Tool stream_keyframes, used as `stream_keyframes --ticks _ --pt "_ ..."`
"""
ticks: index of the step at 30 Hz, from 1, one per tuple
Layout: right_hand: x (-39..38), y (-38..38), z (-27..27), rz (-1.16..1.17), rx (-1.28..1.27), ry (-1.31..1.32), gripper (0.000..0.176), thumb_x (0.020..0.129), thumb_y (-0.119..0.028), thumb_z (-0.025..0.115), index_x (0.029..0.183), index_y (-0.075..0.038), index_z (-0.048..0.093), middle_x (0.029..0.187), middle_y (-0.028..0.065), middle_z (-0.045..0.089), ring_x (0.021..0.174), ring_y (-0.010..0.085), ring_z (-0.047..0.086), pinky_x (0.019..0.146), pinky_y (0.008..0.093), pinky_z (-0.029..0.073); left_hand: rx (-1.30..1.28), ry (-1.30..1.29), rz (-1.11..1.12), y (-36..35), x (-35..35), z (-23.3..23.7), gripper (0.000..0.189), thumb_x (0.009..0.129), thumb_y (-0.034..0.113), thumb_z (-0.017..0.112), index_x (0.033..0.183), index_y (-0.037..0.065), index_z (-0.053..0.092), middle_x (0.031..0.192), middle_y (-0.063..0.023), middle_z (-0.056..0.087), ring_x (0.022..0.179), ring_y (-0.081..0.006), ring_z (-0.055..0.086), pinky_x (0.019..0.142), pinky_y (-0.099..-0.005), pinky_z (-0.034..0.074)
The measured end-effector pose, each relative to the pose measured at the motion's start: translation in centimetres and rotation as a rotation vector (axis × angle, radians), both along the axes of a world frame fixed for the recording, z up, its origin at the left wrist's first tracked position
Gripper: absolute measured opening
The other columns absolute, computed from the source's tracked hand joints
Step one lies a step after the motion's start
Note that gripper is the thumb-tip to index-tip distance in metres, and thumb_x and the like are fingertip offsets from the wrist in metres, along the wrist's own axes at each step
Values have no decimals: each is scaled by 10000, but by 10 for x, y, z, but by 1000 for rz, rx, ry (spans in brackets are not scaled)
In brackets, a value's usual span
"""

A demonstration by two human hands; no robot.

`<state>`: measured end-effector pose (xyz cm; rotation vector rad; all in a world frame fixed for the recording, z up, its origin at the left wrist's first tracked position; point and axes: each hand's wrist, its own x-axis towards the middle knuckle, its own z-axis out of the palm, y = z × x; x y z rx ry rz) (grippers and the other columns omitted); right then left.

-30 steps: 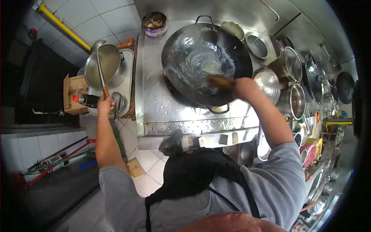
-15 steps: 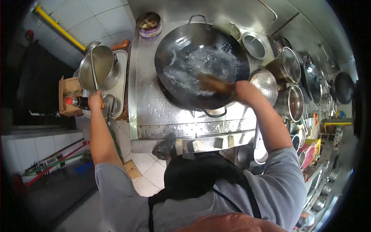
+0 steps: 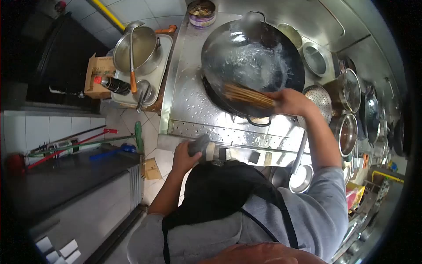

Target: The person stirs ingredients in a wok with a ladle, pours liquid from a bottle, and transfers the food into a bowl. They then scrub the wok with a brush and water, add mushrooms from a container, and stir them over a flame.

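Note:
My right hand [image 3: 293, 102] is closed round a bamboo wok brush [image 3: 247, 96], its bristles over the near part of the big black wok [image 3: 215, 57]. Stirred water swirls in the wok. My left hand [image 3: 183, 156] grips a dark grey cloth [image 3: 200, 144] at the front edge of the stove, beside the knobs. A wooden-handled ladle [image 3: 133, 81] leans across the metal pot [image 3: 153, 61] on the left, untouched by either hand.
Left of the stove, a tray [image 3: 166, 50] carries the pot and a red-capped bottle [image 3: 115, 85], beside a cardboard box [image 3: 99, 68]. A tin [image 3: 201, 20] stands behind. At right are a perforated strainer [image 3: 317, 103] and metal pots [image 3: 347, 134].
My left hand has let go of the ladle and moved right to the grey cloth. The brush stays in my right hand, still in the wok. The view has shifted.

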<state>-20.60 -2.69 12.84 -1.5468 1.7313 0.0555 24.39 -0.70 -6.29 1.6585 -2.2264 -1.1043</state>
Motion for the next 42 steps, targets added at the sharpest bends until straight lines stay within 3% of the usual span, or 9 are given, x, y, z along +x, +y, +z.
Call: stream_keyframes --ticks 9,11,17,20,27,31,34,36,42 --pt "20 -57 -15 41 -228 -69 630 739 -293 695 1345 -142 613 882 218 705 785 326 671 760 395 514 110 -268 -96 8 -3 1 546 731 278 821 1149 3 602 1135 -196 630 1085 -364 601 951 -448 482" --pt "3 -41 -7 86 -162 61 628 721 -262 691 1335 -151 622 925 220 712 834 347 683 781 391 529 315 76 275 16 -12 35 458 778 225 789 1123 -5 595 1106 -198 658 1022 -321 650 898 -407 514" --pt "-44 -85 -56 80 30 520 617 688 -279 767 1295 -239 664 996 210 709 927 361 690 798 441 535 394 513 335 30 -59 75 486 835 188 759 1233 -19 572 1142 -151 671 1055 -222 644 921 -350 512" --pt "-20 -80 -42 -67 -102 300 415 741 -317 751 1088 -91 737 1029 211 709 974 379 679 838 463 538 500 535 305 21 -92 75 541 842 203 758 1287 -22 548 1160 -137 668 1053 -222 643 944 -348 502" --pt "-49 -30 -19 201 9 452 444 780 -277 686 1219 -214 690 947 201 708 911 361 693 815 465 537 916 804 500 14 -149 71 495 912 293 686 1283 0 540 1281 -138 607 1126 -211 596 933 -363 491" --pt "-51 -93 -86 -149 -206 416 399 763 -319 699 1108 -120 713 1001 194 714 937 373 693 828 457 558 1049 681 553 5 -173 89 499 950 333 628 1334 38 507 1355 -115 562 1221 -238 549 1023 -423 442" --pt "-5 -78 -60 33 -76 422 434 773 -323 699 1150 -110 700 988 206 713 948 380 689 828 447 556 1438 1381 674 0 -193 119 512 1030 436 459 1402 85 444 1411 -99 534 1302 -307 504 1155 -492 306" --pt "5 -44 -40 60 -118 326 249 788 -235 681 941 -53 755 972 199 723 907 387 695 816 440 557 1423 1378 699 -5 -198 106 503 1042 436 422 1394 79 452 1419 -109 529 1311 -302 496 1154 -489 310" --pt "-48 -40 1 143 -4 714 306 789 -217 676 1059 -89 742 974 179 727 918 329 713 801 433 569 1381 1295 750 -1 -232 86 409 1020 369 554 1237 23 581 1202 -110 671 1096 -274 653 1013 -457 497"
